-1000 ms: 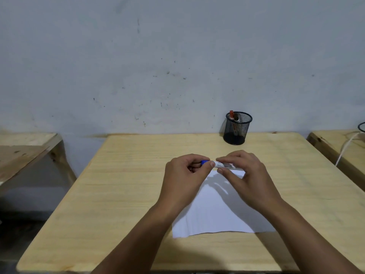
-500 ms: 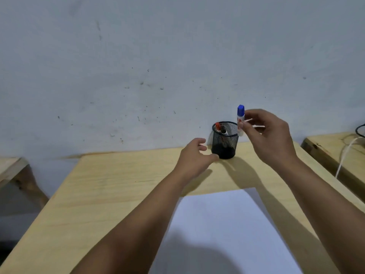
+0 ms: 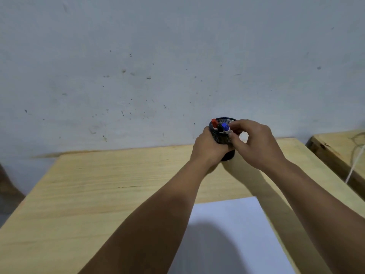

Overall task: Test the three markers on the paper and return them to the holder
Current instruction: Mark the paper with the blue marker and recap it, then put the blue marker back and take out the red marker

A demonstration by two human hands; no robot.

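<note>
A black mesh holder (image 3: 222,137) stands at the far edge of the wooden table (image 3: 102,186), against the wall. My left hand (image 3: 209,150) is wrapped around its left side. Three markers stick out of it: a red-capped one (image 3: 214,122), a black-capped one (image 3: 220,128) and a blue-capped one (image 3: 225,128). My right hand (image 3: 254,144) pinches the blue-capped marker just below its cap, with the marker's lower part inside the holder. A white sheet of paper (image 3: 233,234) lies near me, between my forearms.
A grey speckled wall (image 3: 158,66) rises right behind the table. A second wooden table (image 3: 335,149) stands to the right with a white cord (image 3: 355,165) hanging over it. Part of another wooden surface shows at the far left edge.
My right hand carried the blue-capped marker from the paper up to the holder and lowered it in. My left hand let go of the marker and took hold of the holder.
</note>
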